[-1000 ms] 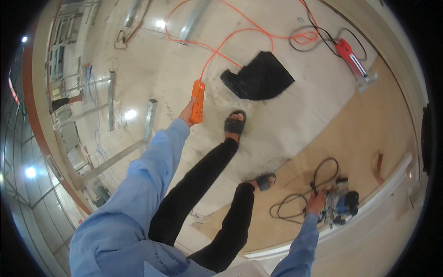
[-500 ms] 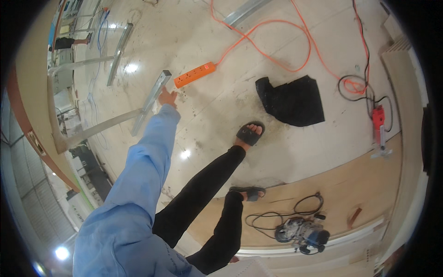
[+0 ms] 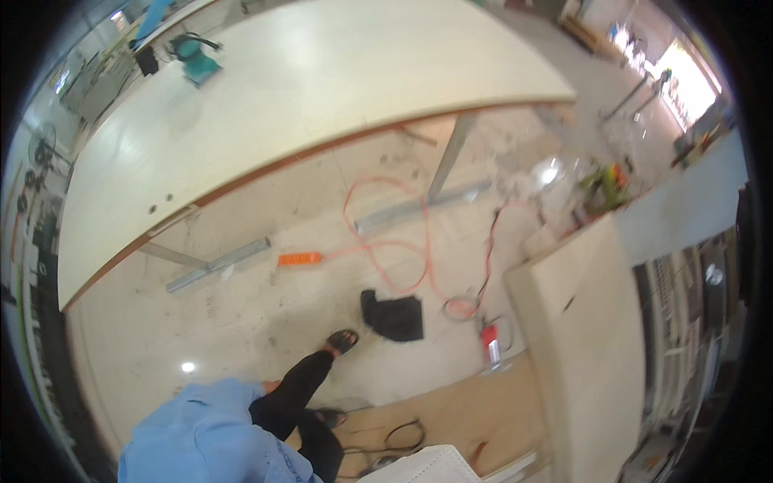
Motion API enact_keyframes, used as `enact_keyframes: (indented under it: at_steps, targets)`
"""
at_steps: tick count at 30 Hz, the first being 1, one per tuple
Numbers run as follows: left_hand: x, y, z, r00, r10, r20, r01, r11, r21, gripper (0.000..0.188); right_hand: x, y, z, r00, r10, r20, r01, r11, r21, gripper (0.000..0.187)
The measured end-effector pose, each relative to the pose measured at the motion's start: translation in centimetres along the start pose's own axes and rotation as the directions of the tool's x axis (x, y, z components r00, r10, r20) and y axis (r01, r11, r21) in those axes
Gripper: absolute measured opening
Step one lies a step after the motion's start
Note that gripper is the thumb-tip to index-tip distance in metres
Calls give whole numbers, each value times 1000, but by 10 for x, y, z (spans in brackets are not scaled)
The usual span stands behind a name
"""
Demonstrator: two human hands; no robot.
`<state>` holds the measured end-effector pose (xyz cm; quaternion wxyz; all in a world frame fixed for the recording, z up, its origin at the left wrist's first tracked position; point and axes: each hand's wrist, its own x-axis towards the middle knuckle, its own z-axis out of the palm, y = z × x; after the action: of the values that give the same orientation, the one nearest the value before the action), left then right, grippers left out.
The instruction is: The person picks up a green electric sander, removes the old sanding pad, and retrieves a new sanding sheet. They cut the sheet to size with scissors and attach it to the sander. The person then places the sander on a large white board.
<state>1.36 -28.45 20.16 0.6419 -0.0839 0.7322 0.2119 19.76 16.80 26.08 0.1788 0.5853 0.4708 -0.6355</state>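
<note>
My left hand [image 3: 270, 387] shows only as a small patch of skin at the end of its light blue sleeve, beside my black-trousered thigh. Its fingers are hidden, and nothing held can be seen. My right hand is out of view. Ahead on the tiled floor lies an orange power strip [image 3: 299, 258], close to the grey metal foot [image 3: 219, 266] of a large white-topped table [image 3: 322, 72]. A flat black piece of material [image 3: 396, 319] rests on the floor just past my sandalled foot [image 3: 343, 341].
An orange cord [image 3: 427, 249] loops over the floor to a red power tool [image 3: 490, 336]. A green power tool [image 3: 197, 64] stands on the tabletop. Pale stacked panels [image 3: 580, 322] rise at right. A black cable [image 3: 407, 435] lies on a wooden board [image 3: 451, 410] near my feet.
My left hand has drawn back from the table's metal foot to beside my thigh. The view has tilted up, bringing in the tabletop and the far room.
</note>
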Motion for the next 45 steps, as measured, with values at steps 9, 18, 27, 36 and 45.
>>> enact_keyframes:
  at_steps: [9, 18, 27, 36, 45]
  targets:
    - [-119, 82, -42, 893, 139, -429, -176, 983, -48, 61, -93, -188, 22, 982, -181, 54, 186, 976, -113, 41]
    - [-308, 239, -252, 595, 608, -526, -799, 518, -305, 41, -134, -260, 71, 992, -124, 31, 127, 986, -104, 37]
    - [-407, 231, -314, 283, 26, -959, -757, 620, -207, 25, -154, -463, 213, 379, -839, 390, 923, 309, -230, 29]
    - [-430, 226, -240, 214, -271, -938, -857, 408, -314, 23, -271, -710, 574, -200, -587, 784, 936, -350, -23, 68]
    - [-456, 167, -266, 133, -526, -840, -953, 164, -254, 22, -380, -719, 899, 52, -591, 805, 662, -584, -471, 108]
